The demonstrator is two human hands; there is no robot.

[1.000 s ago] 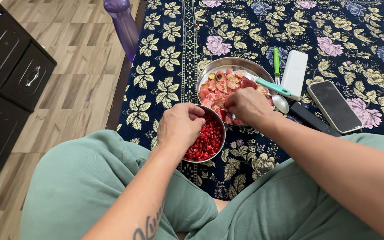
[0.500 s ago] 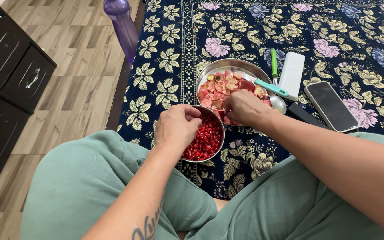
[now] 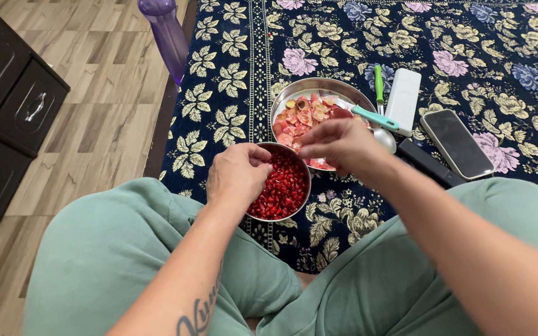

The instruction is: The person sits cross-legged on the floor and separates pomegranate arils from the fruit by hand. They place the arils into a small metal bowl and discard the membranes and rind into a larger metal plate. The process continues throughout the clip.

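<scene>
A small steel bowl [image 3: 309, 190] filled with red pomegranate seeds [image 3: 284, 186] stands on the flowered dark-blue cloth between my knees. My left hand [image 3: 238, 175] lies over the bowl's left rim, thumb and fingers curled on the edge. Just behind it is a steel plate [image 3: 319, 83] piled with pink and yellow pomegranate peel [image 3: 303, 118]. My right hand [image 3: 337, 143] hovers over the plate's near side, fingertips pinched together toward the bowl. What the fingers pinch is hidden.
A teal-handled spoon [image 3: 375, 118] rests on the plate's right rim. A green-handled knife [image 3: 378, 84], a white power bank [image 3: 403, 93], a phone [image 3: 457, 143] and a black bar [image 3: 428, 163] lie to the right. A purple bottle [image 3: 163, 31] and black drawers [image 3: 7, 87] are left.
My right hand has lifted off the peel pile and drawn back toward the bowl with pinched fingers. My left hand stays on the bowl's rim. The view has shifted slightly.
</scene>
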